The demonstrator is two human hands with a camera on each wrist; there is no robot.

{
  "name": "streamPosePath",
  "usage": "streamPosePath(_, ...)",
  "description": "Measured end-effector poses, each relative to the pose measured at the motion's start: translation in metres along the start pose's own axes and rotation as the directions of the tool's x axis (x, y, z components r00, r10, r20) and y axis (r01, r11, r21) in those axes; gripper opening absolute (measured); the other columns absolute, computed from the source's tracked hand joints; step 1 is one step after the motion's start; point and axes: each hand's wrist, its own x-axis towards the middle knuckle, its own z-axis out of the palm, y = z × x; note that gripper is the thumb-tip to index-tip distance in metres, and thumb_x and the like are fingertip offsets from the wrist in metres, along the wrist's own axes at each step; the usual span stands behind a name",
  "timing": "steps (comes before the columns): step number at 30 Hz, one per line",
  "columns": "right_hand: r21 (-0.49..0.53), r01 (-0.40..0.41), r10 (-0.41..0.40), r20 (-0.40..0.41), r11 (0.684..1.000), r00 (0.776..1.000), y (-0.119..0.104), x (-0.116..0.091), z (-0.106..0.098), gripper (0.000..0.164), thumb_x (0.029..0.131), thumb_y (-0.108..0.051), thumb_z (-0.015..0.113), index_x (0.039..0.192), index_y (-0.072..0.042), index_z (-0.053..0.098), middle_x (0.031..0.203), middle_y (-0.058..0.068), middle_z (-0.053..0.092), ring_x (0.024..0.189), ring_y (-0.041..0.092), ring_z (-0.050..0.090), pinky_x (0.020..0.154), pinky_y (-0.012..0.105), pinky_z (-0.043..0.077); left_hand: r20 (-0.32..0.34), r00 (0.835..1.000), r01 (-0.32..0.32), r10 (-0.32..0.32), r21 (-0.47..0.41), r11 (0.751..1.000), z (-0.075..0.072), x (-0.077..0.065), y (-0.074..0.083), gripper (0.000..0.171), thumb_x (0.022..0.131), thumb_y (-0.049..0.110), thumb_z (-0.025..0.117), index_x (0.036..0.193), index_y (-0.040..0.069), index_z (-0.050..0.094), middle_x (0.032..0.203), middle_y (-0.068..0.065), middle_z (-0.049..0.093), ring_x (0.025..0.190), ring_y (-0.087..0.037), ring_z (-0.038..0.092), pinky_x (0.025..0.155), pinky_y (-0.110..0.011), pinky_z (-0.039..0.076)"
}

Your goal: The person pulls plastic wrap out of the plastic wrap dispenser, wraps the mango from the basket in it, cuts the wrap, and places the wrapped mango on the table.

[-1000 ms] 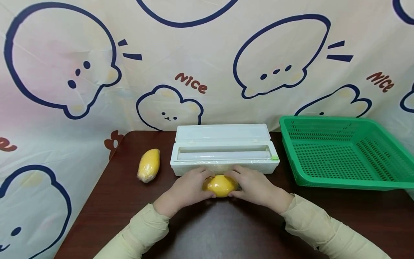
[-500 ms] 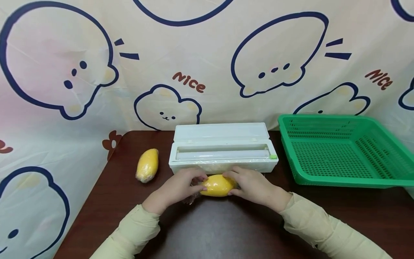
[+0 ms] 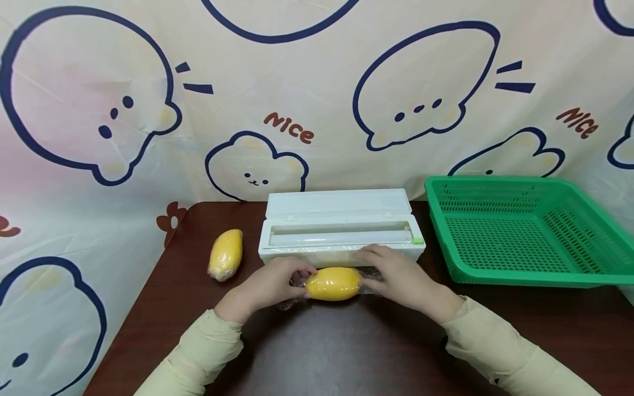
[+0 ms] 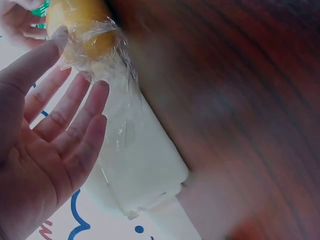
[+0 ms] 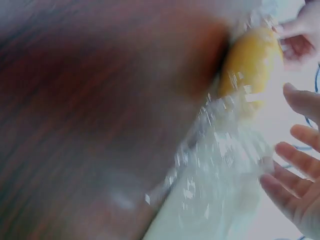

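Note:
A yellow mango [image 3: 333,284] in clear cling film lies lengthwise between the two hands, in front of the white cling film box. My left hand [image 3: 277,283] pinches its left end, thumb on the film and forefinger opposite; the other fingers spread loosely in the left wrist view. Loose cling film [image 5: 220,145] trails from the mango's right end. Beside that end is my right hand [image 3: 396,278], its fingers spread and relaxed around the loose film. A second wrapped mango [image 3: 225,254] rests at the left on the dark table.
Behind the hands stands the white cling film box [image 3: 342,254], lid raised, a film roll [image 3: 342,237] inside and a green slider at its right end. A green basket [image 3: 520,278] is at the right. A patterned cloth [image 3: 327,82] hangs behind the table [image 3: 327,352].
My left hand has shifted left to the mango's end. My right hand has come off the mango and moved right, uncovering the loose film there. The mango has moved slightly left.

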Motion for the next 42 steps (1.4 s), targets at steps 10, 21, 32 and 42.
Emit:
streamPosePath(10,0.094,-0.224,0.243,-0.312,0.97,0.919,0.03,-0.021,-0.014,0.061,0.087,-0.017,0.073,0.138,0.002,0.045,0.138,0.023,0.042,0.133,0.041,0.028,0.103,0.062,0.026,0.013,1.0,0.015,-0.015,0.046,0.999,-0.004,0.004,0.007,0.031,0.08,0.016,0.08,0.108,0.009,0.067,0.094,0.002,0.064,0.087,-0.015,0.059,0.077,-0.032,0.051)
streamPosePath(21,0.353,-0.364,0.457,-0.227,0.862,0.86,0.038,-0.029,0.001,0.08,0.1,-0.016,0.054,0.151,0.0,-0.005,0.158,0.016,-0.013,0.141,0.034,-0.016,0.109,0.064,0.006,0.09,0.995,0.026,-0.039,0.138,0.99,-0.031,0.047,0.045,0.031,0.086,0.022,0.075,0.114,0.013,0.067,0.1,0.001,0.066,0.089,-0.014,0.06,0.076,-0.03,0.05)
streamPosePath(32,0.521,-0.46,0.599,-0.13,0.719,0.79,0.051,-0.03,0.008,0.072,0.103,-0.02,0.047,0.151,0.001,-0.002,0.157,0.024,-0.003,0.142,0.036,-0.001,0.112,0.059,0.011,0.218,0.972,-0.133,0.093,0.177,0.975,-0.03,0.156,0.098,0.026,0.091,0.023,0.07,0.113,0.011,0.069,0.099,0.001,0.067,0.09,-0.009,0.057,0.081,-0.023,0.046)
streamPosePath(42,0.601,-0.433,0.594,-0.089,0.672,0.799,0.057,-0.032,0.013,0.059,0.105,-0.019,0.044,0.152,-0.002,0.014,0.157,0.021,0.009,0.13,0.037,0.031,0.097,0.055,0.037,0.201,0.979,-0.085,0.041,0.213,0.973,0.011,0.208,0.115,0.011,0.095,0.021,0.062,0.094,0.017,0.072,0.086,0.008,0.063,0.077,-0.005,0.054,0.067,-0.02,0.044)
